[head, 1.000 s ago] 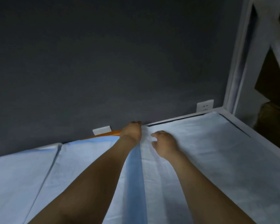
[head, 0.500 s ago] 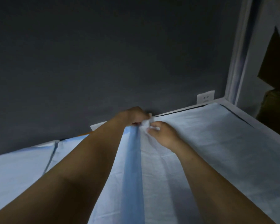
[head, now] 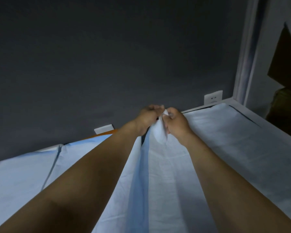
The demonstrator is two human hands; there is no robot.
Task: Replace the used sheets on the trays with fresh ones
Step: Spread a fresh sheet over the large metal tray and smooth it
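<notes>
A white sheet (head: 217, 140) covers the right tray, whose white rim (head: 262, 121) runs along the far and right sides. Its far left corner is lifted off the tray. My right hand (head: 175, 122) pinches that raised corner, and my left hand (head: 147, 116) grips the same bunched fabric from the left side. Both hands are close together near the dark wall. Pale blue sheets (head: 23, 174) lie on the trays to the left, and a blue fold (head: 140, 182) runs between my forearms.
A dark grey wall (head: 107, 56) rises right behind the trays. It carries a white socket (head: 213, 97) and a second white plate (head: 104, 129). An orange edge (head: 101, 134) shows beside the blue sheet. A white frame post (head: 247, 52) stands at the right.
Both hands rose off the tray and came together. The corner of the white sheet, flat a second ago, is now pinched and lifted between them.
</notes>
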